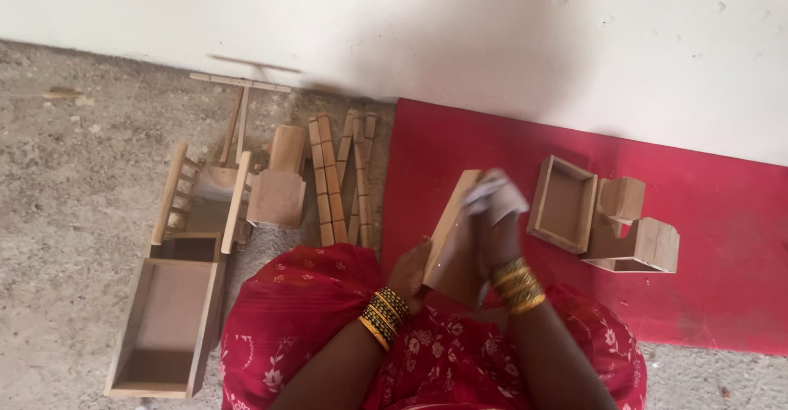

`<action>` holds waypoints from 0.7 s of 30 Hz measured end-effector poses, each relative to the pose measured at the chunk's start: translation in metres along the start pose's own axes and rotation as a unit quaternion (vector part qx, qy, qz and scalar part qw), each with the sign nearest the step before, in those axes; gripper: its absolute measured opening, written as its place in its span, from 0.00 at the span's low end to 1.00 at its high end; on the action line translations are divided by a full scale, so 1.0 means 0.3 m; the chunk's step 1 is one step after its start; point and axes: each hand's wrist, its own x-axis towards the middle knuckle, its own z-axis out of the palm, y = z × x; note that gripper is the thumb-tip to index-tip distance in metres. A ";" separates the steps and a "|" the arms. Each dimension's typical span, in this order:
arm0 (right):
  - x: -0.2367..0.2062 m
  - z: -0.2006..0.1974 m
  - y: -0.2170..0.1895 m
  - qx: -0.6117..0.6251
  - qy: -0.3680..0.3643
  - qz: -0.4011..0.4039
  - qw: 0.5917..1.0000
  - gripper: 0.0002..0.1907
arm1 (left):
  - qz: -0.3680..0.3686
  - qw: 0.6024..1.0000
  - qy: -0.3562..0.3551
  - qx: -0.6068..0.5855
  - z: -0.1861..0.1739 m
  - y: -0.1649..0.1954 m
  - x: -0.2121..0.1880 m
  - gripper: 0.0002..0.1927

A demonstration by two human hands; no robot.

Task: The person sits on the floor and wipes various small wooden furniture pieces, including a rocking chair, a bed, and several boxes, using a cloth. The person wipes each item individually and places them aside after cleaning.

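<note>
A wooden box piece (450, 228) is held up over the lap at the red mat's (722, 213) edge – steadied from below by the left hand (408, 272), rubbed by the right hand (491, 229) clasping a white cloth (495, 196) – so the wiping step appears in hand, and turning to an unrubbed face seems called for.

No packages, labels, signs, screens

The pale wooden tray (450, 217) I'm holding stands tilted on its edge above my lap over the red mat, with a small whitish cloth (495, 196) pressed against its inner face.
</note>
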 end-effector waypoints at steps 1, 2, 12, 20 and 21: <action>0.033 -0.016 0.025 0.013 0.020 0.063 0.998 0.21 | -0.063 0.991 0.005 -0.116 0.006 -0.008 0.003 0.27; 0.045 -0.029 0.032 0.018 0.031 0.108 0.994 0.20 | -0.124 0.965 0.010 -0.231 0.012 -0.014 0.008 0.25; -0.302 0.068 -0.108 0.346 -0.230 0.008 0.910 0.21 | -0.226 0.750 -0.026 -0.622 0.005 -0.033 0.043 0.22; 0.092 -0.069 -0.007 -0.176 -0.013 0.125 0.976 0.26 | -0.298 0.790 -0.022 -0.536 -0.040 -0.034 0.024 0.24; 0.059 -0.047 -0.009 -0.400 -0.074 0.048 0.912 0.30 | -0.246 0.837 -0.040 -0.488 -0.046 -0.032 0.018 0.24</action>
